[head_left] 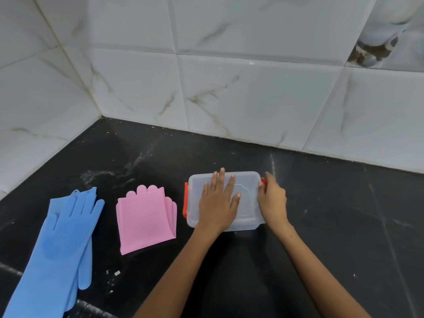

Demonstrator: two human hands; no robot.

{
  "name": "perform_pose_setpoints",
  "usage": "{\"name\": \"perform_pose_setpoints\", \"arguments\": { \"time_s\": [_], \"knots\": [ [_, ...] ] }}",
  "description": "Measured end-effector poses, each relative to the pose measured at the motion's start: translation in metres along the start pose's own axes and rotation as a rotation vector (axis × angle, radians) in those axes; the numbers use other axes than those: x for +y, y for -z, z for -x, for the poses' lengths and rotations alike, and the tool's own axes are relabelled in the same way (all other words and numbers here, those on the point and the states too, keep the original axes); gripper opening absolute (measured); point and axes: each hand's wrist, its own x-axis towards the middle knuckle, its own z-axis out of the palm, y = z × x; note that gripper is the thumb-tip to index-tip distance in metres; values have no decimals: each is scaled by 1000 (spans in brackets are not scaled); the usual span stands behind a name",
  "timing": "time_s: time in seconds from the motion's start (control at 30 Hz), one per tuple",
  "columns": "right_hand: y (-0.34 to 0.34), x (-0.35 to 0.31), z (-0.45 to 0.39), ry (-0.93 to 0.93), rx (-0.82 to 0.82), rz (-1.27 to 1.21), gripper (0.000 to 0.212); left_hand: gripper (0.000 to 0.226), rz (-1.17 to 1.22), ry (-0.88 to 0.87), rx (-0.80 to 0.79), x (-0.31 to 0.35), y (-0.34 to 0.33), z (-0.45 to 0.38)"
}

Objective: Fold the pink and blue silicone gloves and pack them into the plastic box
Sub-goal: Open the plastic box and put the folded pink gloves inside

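Observation:
A clear plastic box [246, 222] with its lid on and orange side clips sits on the black counter. My left hand [218, 203] lies flat on the lid, fingers spread. My right hand [271, 199] grips the box's right end, fingers on the orange right clip [263, 181]. The left clip [185, 199] is untouched. Left of the box lie the pink gloves [144, 220], folded into a flat square with fingertips pointing away. Farther left the blue gloves [62, 244] lie stretched out unfolded, one on top of the other, cuffs running off the bottom left.
The black stone counter [321, 214] meets white marble-look tiled walls [229, 88] at the back and left, forming a corner. A few small white scraps [117, 273] lie on the counter below the pink gloves.

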Motion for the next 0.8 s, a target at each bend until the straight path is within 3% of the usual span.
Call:
{"name": "perform_pose_setpoints", "arguments": {
  "time_s": [0.3,0.4,0.5,0.57,0.7,0.8],
  "knots": [
    [-11,3,-7,-8,36,82,18,57,-16,1,22,-10,3,5],
    [-8,3,-7,-58,37,144,25,55,-3,1,19,-10,4,5],
    [-26,-8,1,181,-37,450,48,54,0,-2,26,-9,6,5],
    [-44,-19,5,329,-114,547,51,56,-87,-18,26,-10,8,5],
    [-62,-31,-1,323,-216,501,48,57,-180,-78,124,-31,24,1],
    [-67,-30,0,360,-202,553,54,53,-236,46,207,-61,37,4]
  ]
}}
